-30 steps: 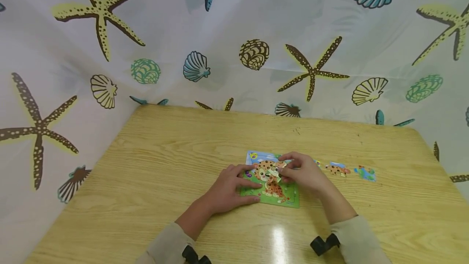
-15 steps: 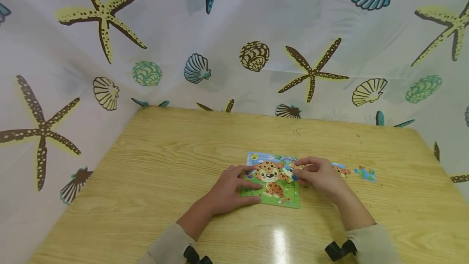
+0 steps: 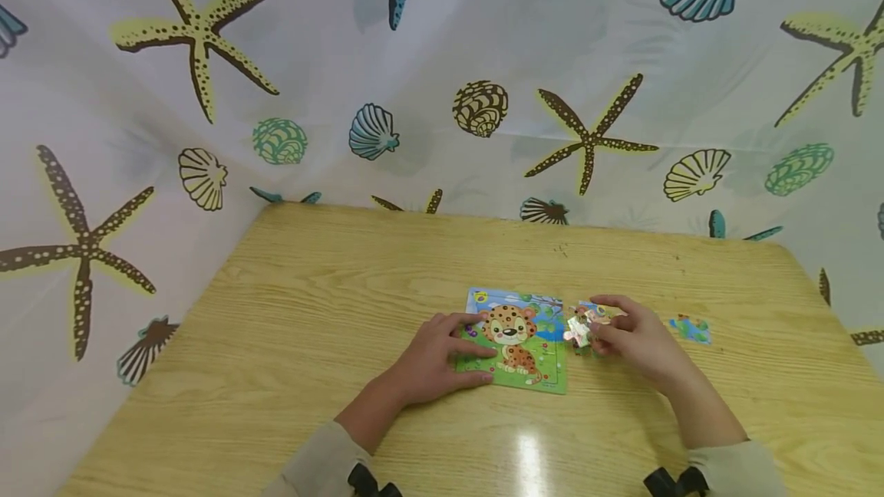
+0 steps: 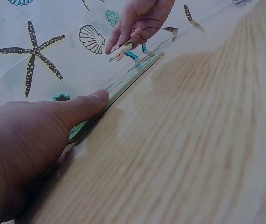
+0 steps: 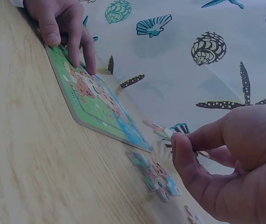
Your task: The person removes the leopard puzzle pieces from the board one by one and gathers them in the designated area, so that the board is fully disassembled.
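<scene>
On puzzle board (image 3: 542, 363) at nine o'clock, rests spread left hand (image 3: 433, 359), likely steadying. Beyond three, pinches piece (image 3: 578, 332) in right hand (image 3: 637, 337).

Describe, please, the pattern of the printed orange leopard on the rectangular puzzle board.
The orange leopard has dark spots, clearest in the head view.

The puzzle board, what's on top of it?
The left hand rests its fingers on the left side of the puzzle board; whatever picture lies beneath them can't be seen.
</scene>
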Demonstrator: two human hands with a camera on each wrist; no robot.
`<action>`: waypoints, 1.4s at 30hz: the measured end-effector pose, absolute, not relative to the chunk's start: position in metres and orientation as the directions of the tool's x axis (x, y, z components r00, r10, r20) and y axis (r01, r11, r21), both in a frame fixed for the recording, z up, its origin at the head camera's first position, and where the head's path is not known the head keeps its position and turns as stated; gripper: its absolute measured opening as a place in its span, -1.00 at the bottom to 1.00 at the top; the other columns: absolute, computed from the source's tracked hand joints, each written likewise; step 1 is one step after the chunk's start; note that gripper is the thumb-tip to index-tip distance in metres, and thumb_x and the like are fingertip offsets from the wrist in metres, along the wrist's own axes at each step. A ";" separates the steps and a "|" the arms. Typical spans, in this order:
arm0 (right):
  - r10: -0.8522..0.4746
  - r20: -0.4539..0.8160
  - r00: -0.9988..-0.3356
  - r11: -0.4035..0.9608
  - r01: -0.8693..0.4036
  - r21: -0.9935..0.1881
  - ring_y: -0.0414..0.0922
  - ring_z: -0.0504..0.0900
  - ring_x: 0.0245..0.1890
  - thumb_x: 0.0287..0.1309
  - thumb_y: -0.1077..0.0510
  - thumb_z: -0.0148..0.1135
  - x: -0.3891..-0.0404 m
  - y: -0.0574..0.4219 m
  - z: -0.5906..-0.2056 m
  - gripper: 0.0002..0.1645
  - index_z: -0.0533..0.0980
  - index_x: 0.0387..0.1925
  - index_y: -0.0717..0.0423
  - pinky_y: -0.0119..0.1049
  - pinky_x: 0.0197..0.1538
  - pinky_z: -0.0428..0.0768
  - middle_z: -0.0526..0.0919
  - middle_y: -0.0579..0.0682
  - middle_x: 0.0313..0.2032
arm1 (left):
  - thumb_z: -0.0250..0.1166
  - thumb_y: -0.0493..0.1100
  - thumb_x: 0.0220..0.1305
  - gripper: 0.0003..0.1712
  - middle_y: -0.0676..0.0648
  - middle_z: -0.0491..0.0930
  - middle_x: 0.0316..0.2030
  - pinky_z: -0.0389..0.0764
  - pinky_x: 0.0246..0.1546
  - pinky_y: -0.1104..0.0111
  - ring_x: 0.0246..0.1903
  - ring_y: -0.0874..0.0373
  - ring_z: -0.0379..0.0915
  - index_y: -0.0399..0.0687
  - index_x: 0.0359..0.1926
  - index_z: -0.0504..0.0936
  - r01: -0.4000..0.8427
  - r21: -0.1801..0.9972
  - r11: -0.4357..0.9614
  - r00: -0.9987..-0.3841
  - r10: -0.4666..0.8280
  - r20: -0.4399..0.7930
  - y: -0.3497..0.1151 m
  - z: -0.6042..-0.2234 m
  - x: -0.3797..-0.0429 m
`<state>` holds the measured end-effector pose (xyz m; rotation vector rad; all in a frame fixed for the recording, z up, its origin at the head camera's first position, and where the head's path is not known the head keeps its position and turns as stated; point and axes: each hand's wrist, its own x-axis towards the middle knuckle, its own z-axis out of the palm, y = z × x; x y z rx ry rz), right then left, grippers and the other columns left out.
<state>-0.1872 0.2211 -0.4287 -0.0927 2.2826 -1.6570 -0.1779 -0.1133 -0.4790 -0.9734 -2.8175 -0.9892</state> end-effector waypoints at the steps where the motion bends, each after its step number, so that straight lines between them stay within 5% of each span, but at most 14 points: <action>1: -0.234 -0.218 -0.947 0.330 0.133 -0.935 -0.10 0.71 -0.29 0.43 0.24 0.11 -0.186 0.223 -0.429 -0.37 0.20 0.45 0.23 -0.26 -0.13 0.70 0.58 0.08 -0.31 | 0.41 0.25 0.18 -0.61 0.04 0.33 0.43 0.28 0.24 -0.07 0.27 0.02 0.29 0.35 0.02 0.75 0.556 0.565 0.610 -0.808 0.556 0.195 -0.113 -0.479 -0.178; 27: -0.202 -0.319 -0.926 0.397 0.221 -0.891 -0.18 0.71 -0.29 0.41 0.21 0.16 -0.177 0.280 -0.424 -0.40 0.21 0.31 0.45 -0.29 -0.15 0.71 0.64 0.09 -0.17 | 0.39 0.25 0.20 -0.60 0.04 0.31 0.45 0.23 0.29 -0.11 0.31 -0.01 0.28 0.36 0.05 0.74 0.558 0.570 0.603 -0.805 0.562 0.193 -0.112 -0.482 -0.180; 42: -0.184 -0.343 -0.921 0.424 0.240 -0.873 -0.16 0.69 -0.38 0.34 0.26 0.23 -0.178 0.293 -0.435 -0.51 0.31 0.17 0.43 -0.28 -0.20 0.72 0.54 0.01 -0.33 | 0.39 0.26 0.20 -0.58 0.02 0.31 0.44 0.25 0.27 -0.10 0.32 -0.02 0.27 0.35 0.05 0.74 0.551 0.578 0.602 -0.808 0.559 0.189 -0.112 -0.483 -0.180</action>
